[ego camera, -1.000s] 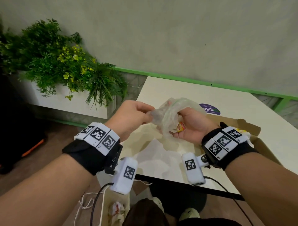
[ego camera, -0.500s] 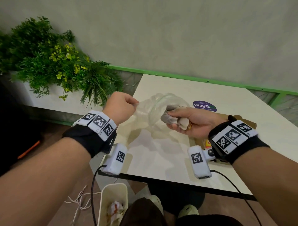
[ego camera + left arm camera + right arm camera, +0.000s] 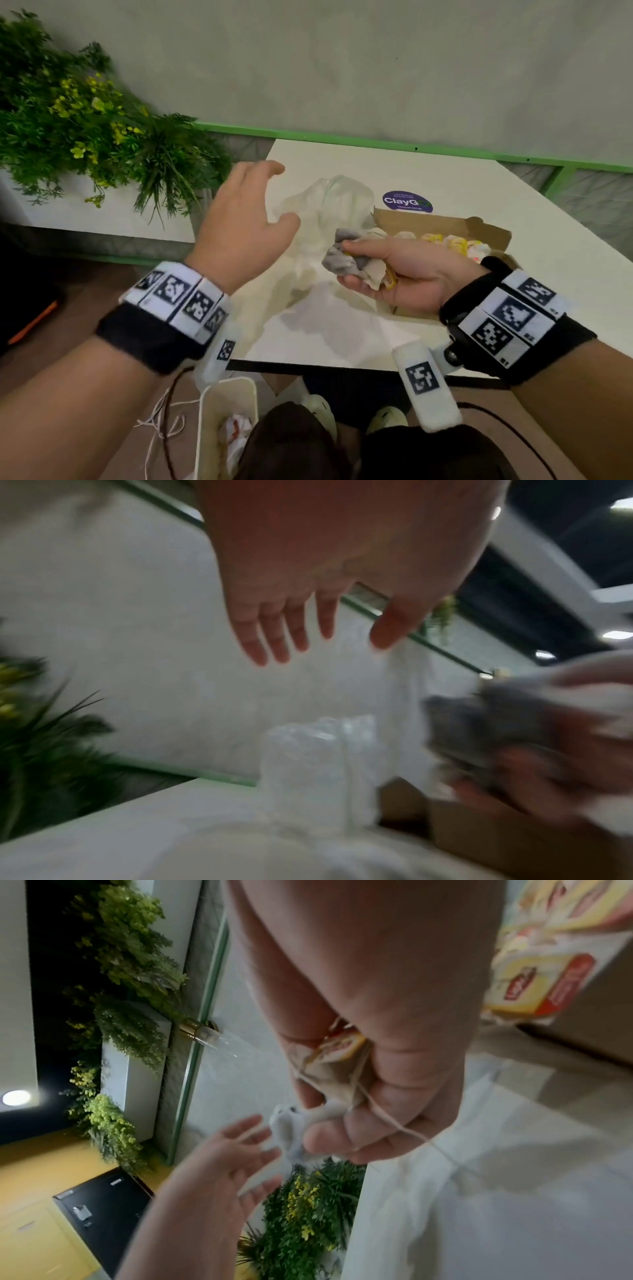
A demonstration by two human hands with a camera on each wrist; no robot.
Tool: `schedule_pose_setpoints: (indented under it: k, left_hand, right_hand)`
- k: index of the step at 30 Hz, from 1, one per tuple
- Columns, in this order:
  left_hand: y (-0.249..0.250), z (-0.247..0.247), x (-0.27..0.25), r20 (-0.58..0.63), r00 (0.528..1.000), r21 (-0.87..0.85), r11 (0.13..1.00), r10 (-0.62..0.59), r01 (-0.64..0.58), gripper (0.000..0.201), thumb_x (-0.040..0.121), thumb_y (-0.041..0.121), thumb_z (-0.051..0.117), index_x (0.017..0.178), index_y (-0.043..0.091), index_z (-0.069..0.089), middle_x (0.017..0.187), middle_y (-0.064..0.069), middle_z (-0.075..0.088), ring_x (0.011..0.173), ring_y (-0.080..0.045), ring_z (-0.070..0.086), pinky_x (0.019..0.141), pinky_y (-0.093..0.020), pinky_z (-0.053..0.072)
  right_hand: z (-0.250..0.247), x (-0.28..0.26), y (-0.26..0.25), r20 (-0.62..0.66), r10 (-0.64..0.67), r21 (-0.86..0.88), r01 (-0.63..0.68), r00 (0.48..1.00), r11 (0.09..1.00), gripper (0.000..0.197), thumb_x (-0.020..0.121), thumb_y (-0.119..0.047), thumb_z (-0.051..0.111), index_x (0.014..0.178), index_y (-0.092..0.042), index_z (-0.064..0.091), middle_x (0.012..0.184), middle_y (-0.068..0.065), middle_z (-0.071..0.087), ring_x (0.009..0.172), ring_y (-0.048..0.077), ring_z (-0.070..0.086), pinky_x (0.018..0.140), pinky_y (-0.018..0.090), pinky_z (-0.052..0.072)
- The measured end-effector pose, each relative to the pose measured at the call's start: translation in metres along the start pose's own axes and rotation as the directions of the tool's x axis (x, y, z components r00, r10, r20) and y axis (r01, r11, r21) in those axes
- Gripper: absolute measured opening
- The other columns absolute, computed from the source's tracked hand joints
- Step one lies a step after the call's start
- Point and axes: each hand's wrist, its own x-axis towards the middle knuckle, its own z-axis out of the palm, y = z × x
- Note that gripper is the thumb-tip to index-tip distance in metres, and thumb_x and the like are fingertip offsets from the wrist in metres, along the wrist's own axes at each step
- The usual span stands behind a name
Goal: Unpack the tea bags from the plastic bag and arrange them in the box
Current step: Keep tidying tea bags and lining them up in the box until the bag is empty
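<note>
My right hand [image 3: 394, 270] grips a bunch of tea bags [image 3: 352, 262] with grey-white pouches, strings and yellow tags [image 3: 339, 1047], just left of the cardboard box [image 3: 442, 222]. The box lies open on the table and holds several tea bags [image 3: 452, 243] with yellow and red tags. The clear plastic bag [image 3: 329, 212] lies crumpled on the table beside the box's left end; it stands up loosely in the left wrist view [image 3: 318, 772]. My left hand [image 3: 250, 212] hovers over the bag's left side, fingers spread, holding nothing.
The white table [image 3: 342, 329] ends close to my body. A planter with green and yellow foliage [image 3: 89, 130] stands left of the table. A round purple sticker [image 3: 407, 202] sits behind the box. A white bin [image 3: 226, 428] with rubbish stands on the floor below.
My left hand has let go of the plastic bag and spread its fingers. The bag has dropped onto the table. My right hand has drawn the tea bags out toward the box.
</note>
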Motion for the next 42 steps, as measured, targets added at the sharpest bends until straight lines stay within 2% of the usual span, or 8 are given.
schedule_pose_setpoints:
  k: [3,7,12,16,19,24,33,42]
  left_hand:
    - [0.027,0.015,-0.063,0.163,0.945,-0.206,0.947,0.283,-0.248,0.076,0.078,0.038,0.057,0.150,0.026,0.037,0.149,0.006,0.035,0.141,-0.009,0.035,0.116,-0.029,0.032]
    - [0.036,0.054,-0.082,0.256,0.952,-0.429,0.902,0.171,-0.047,0.088,0.075,0.032,0.059,0.157,0.030,0.029,0.156,0.003,0.029,0.149,-0.005,0.025,0.121,-0.026,0.029]
    - [0.031,0.063,-0.082,0.262,0.965,-0.597,0.791,0.030,0.137,0.053,0.083,0.024,0.059,0.132,0.042,0.051,0.134,0.016,0.052,0.126,0.008,0.047,0.100,-0.007,0.036]
    - [0.022,0.071,-0.079,0.205,0.978,-0.565,0.811,-0.044,0.155,0.030,0.095,0.024,0.056,0.124,0.031,0.061,0.118,0.010,0.066,0.110,-0.003,0.062,0.093,-0.025,0.050]
    - [0.019,0.068,-0.072,0.171,0.962,-0.688,0.672,-0.215,0.273,0.012,0.101,0.008,0.058,0.107,0.017,0.064,0.084,0.009,0.072,0.069,-0.008,0.062,0.061,-0.025,0.050]
    - [0.019,0.061,-0.064,0.354,0.845,-0.798,0.342,-0.402,0.497,0.016,0.099,0.012,0.062,0.114,0.014,0.068,0.090,0.001,0.076,0.062,-0.015,0.066,0.044,-0.020,0.046]
    - [0.011,0.061,-0.063,0.439,0.827,-0.805,0.256,-0.351,0.536,0.018,0.093,0.006,0.067,0.110,0.009,0.068,0.092,-0.007,0.076,0.073,-0.021,0.071,0.057,-0.035,0.060]
    - [0.000,0.061,-0.060,0.422,0.794,-0.848,0.120,-0.437,0.516,0.015,0.093,0.008,0.066,0.107,0.014,0.069,0.096,-0.006,0.077,0.073,-0.019,0.074,0.051,-0.029,0.058]
  right_hand:
    - [0.009,-0.006,0.013,-0.049,-0.061,0.103,0.065,0.997,0.993,0.011,0.099,-0.013,0.057,0.102,-0.014,0.067,0.092,0.007,0.069,0.077,0.018,0.068,0.087,0.035,0.058]
    - [0.022,-0.019,0.024,0.090,-0.048,0.229,0.026,0.995,0.973,0.025,0.098,-0.026,0.047,0.113,-0.009,0.059,0.093,0.011,0.063,0.087,0.025,0.062,0.088,0.039,0.052]
    - [0.020,-0.030,0.028,0.198,0.012,0.099,-0.032,0.980,0.995,0.050,0.096,-0.045,0.038,0.111,-0.003,0.061,0.100,0.015,0.064,0.098,0.030,0.061,0.104,0.048,0.043]
    - [0.016,-0.030,0.034,0.083,0.037,-0.200,-0.019,0.996,0.980,0.059,0.098,-0.060,0.037,0.111,-0.009,0.065,0.097,0.013,0.070,0.088,0.029,0.070,0.096,0.047,0.052]
    - [0.007,-0.031,0.039,-0.003,-0.035,-0.289,0.033,0.999,0.957,0.051,0.098,-0.053,0.048,0.124,-0.011,0.060,0.116,0.023,0.067,0.091,0.036,0.072,0.084,0.046,0.056]
    - [0.000,-0.020,0.070,-0.118,-0.367,-0.457,0.277,0.923,0.845,0.024,0.095,-0.012,0.067,0.118,-0.014,0.062,0.098,0.022,0.069,0.067,0.023,0.067,0.064,0.040,0.055]
    - [-0.010,0.001,0.100,-0.128,-0.667,-0.556,0.503,0.734,0.661,0.010,0.092,-0.018,0.071,0.084,-0.023,0.067,0.068,0.011,0.056,0.054,0.015,0.047,0.047,0.024,0.038]
    - [-0.020,-0.009,0.101,-0.183,-0.676,-0.348,0.596,0.714,0.724,0.009,0.101,-0.010,0.056,0.098,-0.002,0.055,0.080,0.007,0.064,0.061,0.026,0.066,0.044,0.033,0.051]
